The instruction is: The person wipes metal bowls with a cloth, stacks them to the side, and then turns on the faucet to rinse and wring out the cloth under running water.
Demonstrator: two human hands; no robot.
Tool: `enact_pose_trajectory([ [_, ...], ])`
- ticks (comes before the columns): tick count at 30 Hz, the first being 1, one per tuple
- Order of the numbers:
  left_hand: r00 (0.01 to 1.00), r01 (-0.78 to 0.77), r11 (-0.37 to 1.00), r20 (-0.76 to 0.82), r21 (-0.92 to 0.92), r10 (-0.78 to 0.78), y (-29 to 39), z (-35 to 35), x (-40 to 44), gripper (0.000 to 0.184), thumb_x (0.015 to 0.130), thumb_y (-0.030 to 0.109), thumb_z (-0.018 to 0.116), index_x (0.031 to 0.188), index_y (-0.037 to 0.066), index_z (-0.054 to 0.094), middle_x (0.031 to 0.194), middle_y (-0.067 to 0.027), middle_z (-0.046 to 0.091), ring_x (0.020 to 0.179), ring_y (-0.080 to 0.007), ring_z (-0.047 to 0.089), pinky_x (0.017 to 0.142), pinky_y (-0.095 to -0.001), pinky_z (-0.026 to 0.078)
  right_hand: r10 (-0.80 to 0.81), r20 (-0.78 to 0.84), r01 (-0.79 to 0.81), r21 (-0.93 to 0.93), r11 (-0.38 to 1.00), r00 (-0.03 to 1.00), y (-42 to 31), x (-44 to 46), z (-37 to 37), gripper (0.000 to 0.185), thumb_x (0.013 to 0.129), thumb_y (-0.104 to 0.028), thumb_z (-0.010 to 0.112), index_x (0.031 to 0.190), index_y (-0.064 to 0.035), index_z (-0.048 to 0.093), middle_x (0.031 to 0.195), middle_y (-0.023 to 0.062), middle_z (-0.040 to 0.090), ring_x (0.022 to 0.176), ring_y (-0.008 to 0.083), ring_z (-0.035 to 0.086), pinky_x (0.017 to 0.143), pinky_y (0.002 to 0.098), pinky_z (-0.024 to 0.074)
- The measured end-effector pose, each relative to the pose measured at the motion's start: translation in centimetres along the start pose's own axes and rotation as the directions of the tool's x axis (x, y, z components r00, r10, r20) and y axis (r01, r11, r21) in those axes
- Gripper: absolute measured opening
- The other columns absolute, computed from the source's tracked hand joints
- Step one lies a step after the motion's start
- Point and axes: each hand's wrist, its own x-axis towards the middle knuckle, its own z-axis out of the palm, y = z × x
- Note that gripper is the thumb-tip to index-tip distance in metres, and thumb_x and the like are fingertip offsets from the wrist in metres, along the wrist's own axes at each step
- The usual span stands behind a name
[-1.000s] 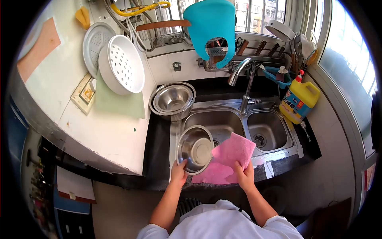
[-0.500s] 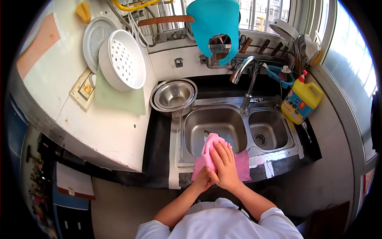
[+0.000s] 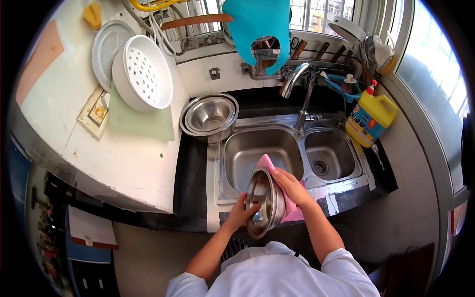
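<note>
- Above the sink's front edge [image 3: 230, 197], left hand [image 3: 241, 214] clamped on the steel bowl's [image 3: 269, 205] rim
- Right hand [image 3: 293, 189] pressing pink cloth [image 3: 265, 162] against its outside
- Bowl tilted on its side

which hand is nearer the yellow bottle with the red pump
Right. The right hand is at the bowl's right side, with the pink cloth, below and left of the yellow bottle; the left hand grips the bowl farther left.
</note>
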Motion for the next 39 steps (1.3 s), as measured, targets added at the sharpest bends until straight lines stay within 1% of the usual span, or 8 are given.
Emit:
enact_pose_trajectory([
  [7, 0.994, -0.086, 0.995, -0.067, 0.051, 0.090, -2.2, 0.1, 2.3, 0.035, 0.083, 0.018, 0.062, 0.110, 0.000, 0.051, 0.094, -0.0064, 0.060, 0.085, -0.0127, 0.056, 0.075, -0.0265, 0.045, 0.283, -0.040, -0.263, 0.262, 0.928, 0.958, 3.3, -1.0, 2.5, 0.048, 0.094, -0.040, 0.040, 0.116, -0.0002, 0.053, 0.108, 0.0068, 0.059, 0.095, 0.0127, 0.056, 0.086, 0.0250, 0.0425],
  [14, 0.999, 0.052, 0.702, 0.045, -0.710, -0.029, -5.6, -0.2, 4.0, 0.041, 0.094, 0.040, 0.033, 0.109, 0.007, 0.051, 0.096, -0.0043, 0.058, 0.081, -0.0143, 0.059, 0.069, -0.0275, 0.051, 0.403, -0.210, -0.270, 0.468, 0.841, 0.891, 6.1, -1.8, 4.7, 0.052, 0.091, -0.046, 0.045, 0.117, -0.0017, 0.053, 0.108, 0.0078, 0.059, 0.096, 0.0143, 0.056, 0.086, 0.0244, 0.0422],
  [15, 0.969, -0.225, 0.961, -0.142, -0.162, 0.203, -4.4, 0.9, 3.3, 0.036, 0.093, 0.032, 0.042, 0.115, 0.004, 0.050, 0.102, -0.0059, 0.057, 0.087, -0.0150, 0.058, 0.075, -0.0266, 0.050, 0.422, -0.216, -0.271, 0.502, 0.822, 0.880, 5.6, -2.5, 5.2, 0.052, 0.092, -0.044, 0.044, 0.119, -0.0012, 0.051, 0.111, 0.0087, 0.057, 0.098, 0.0151, 0.055, 0.086, 0.0250, 0.0421],
  [17, 0.726, -0.535, 0.371, 0.189, 0.759, 0.661, -2.4, 0.3, 1.6, 0.038, 0.089, 0.023, 0.052, 0.121, 0.003, 0.047, 0.111, -0.0082, 0.054, 0.097, -0.0165, 0.055, 0.085, -0.0280, 0.047, 0.441, -0.219, -0.271, 0.534, 0.800, 0.870, 6.9, -3.2, 5.8, 0.052, 0.092, -0.043, 0.044, 0.121, -0.0006, 0.049, 0.113, 0.0096, 0.056, 0.101, 0.0159, 0.053, 0.087, 0.0255, 0.0420],
  [19, 0.906, -0.415, 0.905, 0.129, 0.091, 0.402, -10.3, -1.9, 4.7, 0.048, 0.086, 0.020, 0.058, 0.128, 0.003, 0.041, 0.119, -0.0094, 0.051, 0.111, -0.0195, 0.048, 0.099, -0.0336, 0.036, 0.143, -0.248, -0.013, 0.463, 0.886, 0.958, 10.4, -3.4, 6.2, 0.051, 0.095, -0.040, 0.040, 0.127, -0.0004, 0.042, 0.118, 0.0103, 0.052, 0.105, 0.0173, 0.050, 0.089, 0.0272, 0.0404],
  [22, 0.966, -0.137, 0.909, 0.149, -0.393, 0.210, -7.2, -1.2, 4.7, 0.048, 0.087, 0.022, 0.056, 0.129, 0.004, 0.040, 0.120, -0.0094, 0.050, 0.112, -0.0196, 0.047, 0.100, -0.0340, 0.036, -0.248, -0.294, 0.209, -0.158, 0.965, 0.923, 8.6, -5.0, 8.5, 0.047, 0.097, -0.028, 0.036, 0.133, 0.0024, 0.032, 0.127, 0.0116, 0.044, 0.118, 0.0184, 0.040, 0.098, 0.0282, 0.0308],
  [32, 0.973, -0.155, 0.907, 0.098, -0.392, 0.209, -4.6, 1.5, 2.4, 0.048, 0.090, 0.025, 0.049, 0.132, 0.006, 0.034, 0.123, -0.0093, 0.047, 0.116, -0.0199, 0.044, 0.101, -0.0355, 0.034, -0.683, 0.236, 0.529, -0.809, 0.255, 0.691, 4.3, -5.3, 8.4, 0.059, 0.072, -0.022, 0.062, 0.126, -0.0037, 0.047, 0.135, 0.0200, 0.038, 0.126, 0.0373, 0.034, 0.106, 0.0488, 0.0218],
  [39, 0.971, -0.223, 0.928, 0.018, -0.298, 0.239, -4.8, 1.9, 0.1, 0.048, 0.092, 0.027, 0.043, 0.134, 0.008, 0.030, 0.126, -0.0092, 0.045, 0.118, -0.0201, 0.041, 0.102, -0.0366, 0.032, -0.679, 0.313, 0.659, -0.674, 0.334, 0.664, 1.0, -3.1, 6.9, 0.052, 0.076, -0.024, 0.057, 0.124, -0.0039, 0.050, 0.135, 0.0193, 0.039, 0.126, 0.0380, 0.034, 0.105, 0.0480, 0.0238],
])
